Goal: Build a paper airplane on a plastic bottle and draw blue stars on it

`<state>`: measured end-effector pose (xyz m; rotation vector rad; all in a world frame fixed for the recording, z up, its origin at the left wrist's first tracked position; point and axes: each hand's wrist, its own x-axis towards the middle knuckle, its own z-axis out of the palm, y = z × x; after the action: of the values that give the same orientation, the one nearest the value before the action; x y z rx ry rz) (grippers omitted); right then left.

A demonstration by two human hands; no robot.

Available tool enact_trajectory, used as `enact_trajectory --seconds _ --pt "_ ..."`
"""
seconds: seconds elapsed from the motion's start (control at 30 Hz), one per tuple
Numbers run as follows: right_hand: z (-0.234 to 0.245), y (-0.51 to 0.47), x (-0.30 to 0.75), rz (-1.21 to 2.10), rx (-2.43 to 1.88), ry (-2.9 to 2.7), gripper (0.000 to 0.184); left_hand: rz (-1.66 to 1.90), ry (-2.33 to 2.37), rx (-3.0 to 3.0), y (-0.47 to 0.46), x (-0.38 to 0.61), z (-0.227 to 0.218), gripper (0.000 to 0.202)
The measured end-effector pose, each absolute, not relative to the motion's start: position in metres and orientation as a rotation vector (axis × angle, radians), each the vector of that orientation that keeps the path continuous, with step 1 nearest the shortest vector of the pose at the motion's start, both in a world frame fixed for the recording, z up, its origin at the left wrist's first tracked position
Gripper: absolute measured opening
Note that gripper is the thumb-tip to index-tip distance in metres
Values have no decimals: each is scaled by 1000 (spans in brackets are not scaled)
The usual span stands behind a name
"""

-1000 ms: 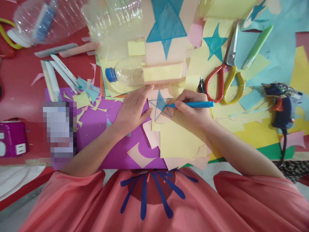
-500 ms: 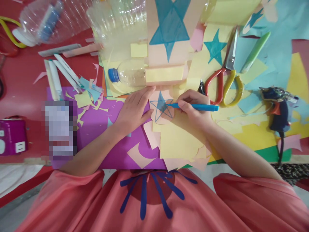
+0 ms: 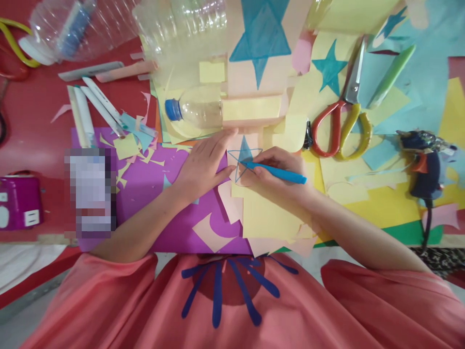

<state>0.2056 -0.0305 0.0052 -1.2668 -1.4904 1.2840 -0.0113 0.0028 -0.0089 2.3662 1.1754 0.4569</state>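
My right hand (image 3: pixel 281 167) is closed round a blue marker (image 3: pixel 286 174), its tip on a small pale pink paper (image 3: pixel 231 174). On that paper is a star outline (image 3: pixel 244 148), its top point and part of the middle coloured blue; my right hand covers its lower right part. My left hand (image 3: pixel 205 162) lies flat with fingers stretched, fingertips at the paper's upper left and thumb at its left edge. Under and below the paper lies a yellow sheet (image 3: pixel 269 218). Just beyond stands or lies a clear bottle with a blue cap (image 3: pixel 173 109) and a yellow paper strip (image 3: pixel 252 108).
Scissors (image 3: pixel 341 128) with red and yellow handles lie at the right, near a green cutter (image 3: pixel 394 75) and a glue gun (image 3: pixel 426 169). Several markers (image 3: pixel 103 106) and paper scraps are at the left, above a blurred phone-like object (image 3: pixel 90 191). Large clear bottles (image 3: pixel 181 34) lie at the back.
My right hand and the marker have moved left and slightly down over the star, the marker now more tilted. My left hand stays in place on the paper. The view has shifted slightly.
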Motion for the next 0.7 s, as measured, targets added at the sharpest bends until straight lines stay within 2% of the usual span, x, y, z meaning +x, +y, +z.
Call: enact_trajectory --seconds 0.7 --pt "3 -31 210 1227 -1237 -1738 15 461 1161 2386 4 -13 -11 64"
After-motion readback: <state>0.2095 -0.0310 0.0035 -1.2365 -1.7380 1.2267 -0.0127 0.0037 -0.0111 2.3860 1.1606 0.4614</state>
